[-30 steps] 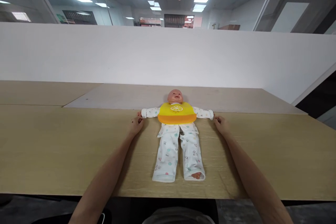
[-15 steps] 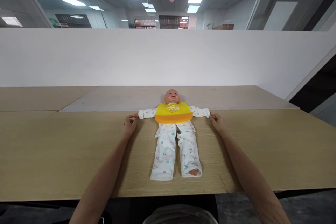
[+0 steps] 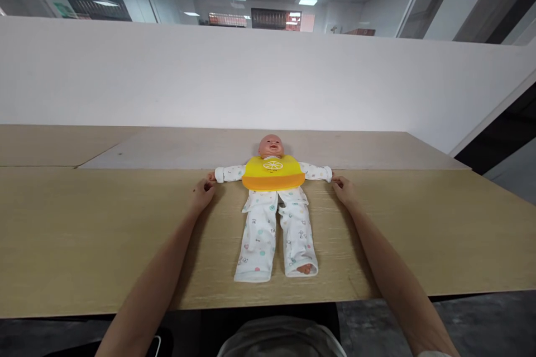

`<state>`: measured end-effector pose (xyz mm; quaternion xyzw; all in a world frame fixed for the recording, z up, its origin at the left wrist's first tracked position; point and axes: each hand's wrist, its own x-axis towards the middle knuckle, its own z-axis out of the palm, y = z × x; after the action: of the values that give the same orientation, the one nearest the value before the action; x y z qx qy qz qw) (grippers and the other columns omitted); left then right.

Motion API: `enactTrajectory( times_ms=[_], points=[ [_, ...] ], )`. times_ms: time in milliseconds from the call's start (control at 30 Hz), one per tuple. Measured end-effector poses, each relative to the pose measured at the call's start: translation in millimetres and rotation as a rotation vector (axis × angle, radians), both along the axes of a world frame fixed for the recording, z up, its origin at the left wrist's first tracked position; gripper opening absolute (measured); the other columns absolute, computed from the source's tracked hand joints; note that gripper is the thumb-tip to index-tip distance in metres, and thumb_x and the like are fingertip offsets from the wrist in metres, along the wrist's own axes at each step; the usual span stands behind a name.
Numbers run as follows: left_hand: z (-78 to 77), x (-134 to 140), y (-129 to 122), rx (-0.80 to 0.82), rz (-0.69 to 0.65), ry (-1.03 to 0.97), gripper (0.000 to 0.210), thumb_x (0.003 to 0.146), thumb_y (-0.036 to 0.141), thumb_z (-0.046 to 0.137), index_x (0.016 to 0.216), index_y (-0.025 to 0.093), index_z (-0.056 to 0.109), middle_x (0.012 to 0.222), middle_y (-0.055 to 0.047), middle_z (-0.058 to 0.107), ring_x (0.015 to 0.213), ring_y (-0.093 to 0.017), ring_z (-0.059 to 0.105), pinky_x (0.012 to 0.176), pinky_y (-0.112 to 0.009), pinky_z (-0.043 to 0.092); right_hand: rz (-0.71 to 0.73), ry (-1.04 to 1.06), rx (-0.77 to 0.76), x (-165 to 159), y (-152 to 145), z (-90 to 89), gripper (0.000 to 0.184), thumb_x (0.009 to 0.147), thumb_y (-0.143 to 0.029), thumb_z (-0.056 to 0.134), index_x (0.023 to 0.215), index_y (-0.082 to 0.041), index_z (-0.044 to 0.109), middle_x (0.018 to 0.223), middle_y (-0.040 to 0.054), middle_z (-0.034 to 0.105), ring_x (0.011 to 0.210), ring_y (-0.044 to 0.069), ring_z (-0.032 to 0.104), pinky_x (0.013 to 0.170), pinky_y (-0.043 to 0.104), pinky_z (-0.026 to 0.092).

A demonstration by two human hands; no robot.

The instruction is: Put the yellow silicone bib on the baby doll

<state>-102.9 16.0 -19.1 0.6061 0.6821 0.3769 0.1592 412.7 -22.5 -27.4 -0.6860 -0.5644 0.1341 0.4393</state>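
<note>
A baby doll [image 3: 271, 146] lies on its back on the table, head toward the wall, arms stretched out sideways. It wears a white patterned top and trousers [image 3: 260, 234], with a yellow bib [image 3: 273, 172] that has an orange lower pocket and a citrus-slice print. One doll foot [image 3: 305, 269] shows in the trouser leg on the right; no foot shows in the other leg. My left hand [image 3: 203, 195] pinches the doll's hand at the left cuff. At the other cuff, my right hand [image 3: 344, 189] has its fingers closed around the doll's other hand, which is mostly hidden.
The wooden table [image 3: 104, 234] reaches back to a white half wall [image 3: 268, 78] with glass above it. A greyish board [image 3: 355, 148] covers the table's far part. The near table edge runs just below the doll's trouser cuffs.
The camera view has tilted down and turned slightly, so the wall top sits higher and the doll a little further up and left. Both hands stay at the doll's hands.
</note>
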Motion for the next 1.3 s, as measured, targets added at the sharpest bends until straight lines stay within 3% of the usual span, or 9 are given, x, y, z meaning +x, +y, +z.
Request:
enactTrajectory(
  times_ms=[533,1300],
  points=[
    [16.6,11.9,-12.0,-0.005,0.015,-0.036,0.005,0.063,0.023,0.051,0.061,0.021,0.046,0.060,0.001,0.051,0.063,-0.016,0.050,0.062,-0.028,0.040,-0.001,-0.051,-0.002,5.3,4.0,-8.4,0.026,0.074,-0.025,0.051,0.089,-0.017,0.069,0.081,0.0070,0.073,0.076,0.020,0.065,0.078,0.033,0.050],
    [14.6,12.1,-9.7,0.016,-0.003,-0.039,0.005,0.062,0.021,0.050,0.061,0.021,0.045,0.058,0.002,0.049,0.060,-0.015,0.047,0.061,-0.029,0.037,0.035,-0.011,0.034,9.5,9.0,-16.6,0.026,0.072,-0.032,0.050,0.083,-0.017,0.069,0.073,0.0062,0.070,0.067,0.019,0.061,0.068,0.031,0.047]
  ],
)
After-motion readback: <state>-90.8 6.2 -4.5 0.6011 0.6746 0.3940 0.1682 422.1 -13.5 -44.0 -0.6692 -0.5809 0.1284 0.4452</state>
